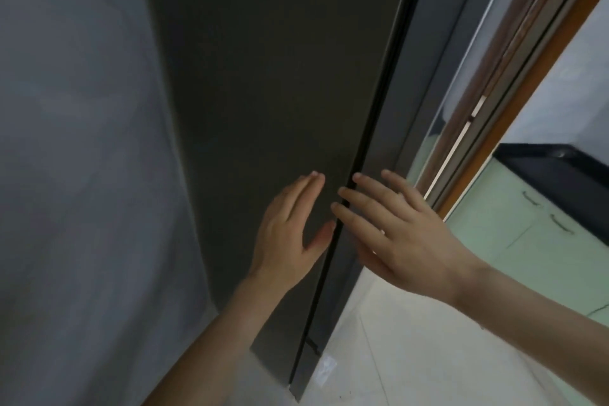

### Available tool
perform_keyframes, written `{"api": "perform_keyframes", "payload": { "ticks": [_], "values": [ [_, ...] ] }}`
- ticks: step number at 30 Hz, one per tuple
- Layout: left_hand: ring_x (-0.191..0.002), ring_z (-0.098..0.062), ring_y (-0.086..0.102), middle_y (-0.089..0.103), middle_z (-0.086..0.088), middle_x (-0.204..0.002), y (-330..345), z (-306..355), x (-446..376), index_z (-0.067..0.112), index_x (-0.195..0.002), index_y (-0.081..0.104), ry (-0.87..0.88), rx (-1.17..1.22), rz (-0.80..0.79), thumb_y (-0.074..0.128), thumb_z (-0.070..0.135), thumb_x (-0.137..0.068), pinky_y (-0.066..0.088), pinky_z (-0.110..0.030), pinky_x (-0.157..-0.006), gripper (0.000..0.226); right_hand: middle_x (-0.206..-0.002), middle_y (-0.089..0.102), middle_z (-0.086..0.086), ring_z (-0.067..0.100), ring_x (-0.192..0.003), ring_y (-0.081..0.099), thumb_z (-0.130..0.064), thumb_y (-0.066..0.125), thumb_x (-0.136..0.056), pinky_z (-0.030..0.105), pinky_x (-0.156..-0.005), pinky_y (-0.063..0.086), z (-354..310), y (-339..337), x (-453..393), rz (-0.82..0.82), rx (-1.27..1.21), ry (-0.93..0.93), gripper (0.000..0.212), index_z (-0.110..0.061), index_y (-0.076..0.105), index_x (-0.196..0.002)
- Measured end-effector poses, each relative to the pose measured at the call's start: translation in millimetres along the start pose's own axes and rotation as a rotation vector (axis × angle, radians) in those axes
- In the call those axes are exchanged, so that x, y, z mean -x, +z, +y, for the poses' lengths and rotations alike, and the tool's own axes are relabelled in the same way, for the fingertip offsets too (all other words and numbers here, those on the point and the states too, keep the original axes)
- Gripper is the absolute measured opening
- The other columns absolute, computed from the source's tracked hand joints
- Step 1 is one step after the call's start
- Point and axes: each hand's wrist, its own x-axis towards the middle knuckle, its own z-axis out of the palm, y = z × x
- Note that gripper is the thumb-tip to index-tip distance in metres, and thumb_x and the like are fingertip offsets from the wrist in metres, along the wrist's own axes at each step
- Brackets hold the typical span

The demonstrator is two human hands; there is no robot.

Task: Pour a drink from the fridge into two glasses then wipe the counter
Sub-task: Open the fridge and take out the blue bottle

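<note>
The fridge (280, 82) is standing directly ahead as a tall dark grey cabinet, filling the middle of the view. Its front panel is facing left of centre, and a black vertical seam (372, 148) is running down its right edge, separating the panel from a narrower grey side strip. The door is lying shut against the body along the whole visible seam.

The left hand (290, 234) is resting flat on the dark panel, just left of the seam. Its fingers are lying straight and together, pointing up, and the thumb is spreading out to the right so that its tip is touching the seam. It is gripping nothing.

The right hand (395, 227) is reaching in from the right, with fingers straight and slightly spread. Its fingertips (342, 191) are lying at the black seam, on the edge of the door; whether they are hooking into the gap cannot be told. This hand is also holding nothing.

Both forearms are bare and are entering from the near edge of the view.

To the left of the fridge, a pale grey wall (72, 142) is filling the frame. To the right, a sliding door frame (514, 82) of brown and metal is running diagonally. Beyond it, at far right, a black counter (560, 168) is sitting over pale green cabinet fronts (514, 227) with small dark handles. A light tiled floor (412, 356) is showing at near right, below the right forearm.
</note>
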Motion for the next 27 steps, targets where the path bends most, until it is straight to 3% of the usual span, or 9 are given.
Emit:
{"api": "perform_keyframes", "payload": {
  "ticks": [5,10,15,22,27],
  "values": [
    [-0.146,-0.021,0.023,0.029,-0.002,-0.156,17.2,-13.5,-38.8,0.015,-0.148,0.034,0.094,-0.082,0.127,0.051,0.044,-0.094,0.020,-0.044,-0.119,0.064,-0.146,0.048,0.009,0.032,-0.144,0.028,-0.042,0.047,-0.090,0.062,-0.117,0.006,31.7,-12.9,-12.1,-0.216,0.218,-0.139,0.060,-0.017,0.045,-0.144],
    [-0.147,-0.024,0.020,0.024,-0.003,-0.157,47.5,-28.8,-47.4,0.018,-0.149,0.029,0.120,-0.094,0.179,0.050,0.047,-0.094,0.018,-0.048,-0.119,0.065,-0.141,0.053,0.013,0.034,-0.140,0.036,-0.031,0.071,-0.077,0.062,-0.117,-0.003,45.0,-3.5,-8.0,-0.345,0.393,-0.225,0.063,-0.010,0.055,-0.135],
    [-0.147,-0.028,0.018,0.025,-0.008,-0.154,73.4,-32.2,-50.1,0.018,-0.150,0.024,0.110,-0.054,0.276,0.045,0.054,-0.094,0.019,-0.052,-0.118,0.070,-0.142,0.051,0.012,0.035,-0.139,0.037,0.003,0.074,-0.068,0.059,-0.117,0.003,50.8,5.0,-9.4,-0.334,0.493,-0.302,0.075,-0.011,0.052,-0.138],
    [-0.147,-0.025,0.017,0.024,-0.004,-0.155,89.8,-41.8,-57.2,0.026,-0.152,0.020,0.136,-0.053,0.398,0.036,0.062,-0.093,0.020,-0.053,-0.117,0.071,-0.133,0.058,0.013,0.035,-0.132,0.046,0.003,0.071,-0.069,0.055,-0.118,0.018,52.2,10.3,-17.0,-0.326,0.587,-0.386,0.067,-0.010,0.055,-0.132],
    [-0.148,-0.022,0.016,0.009,0.010,-0.161,95.1,-47.5,-60.6,0.029,-0.153,0.019,0.164,-0.048,0.450,0.032,0.066,-0.092,0.019,-0.052,-0.116,0.073,-0.127,0.056,0.017,0.037,-0.126,0.046,0.008,0.050,-0.075,0.061,-0.116,0.012,50.5,10.7,-21.1,-0.314,0.625,-0.429,0.055,-0.006,0.052,-0.128]
  ]
}}
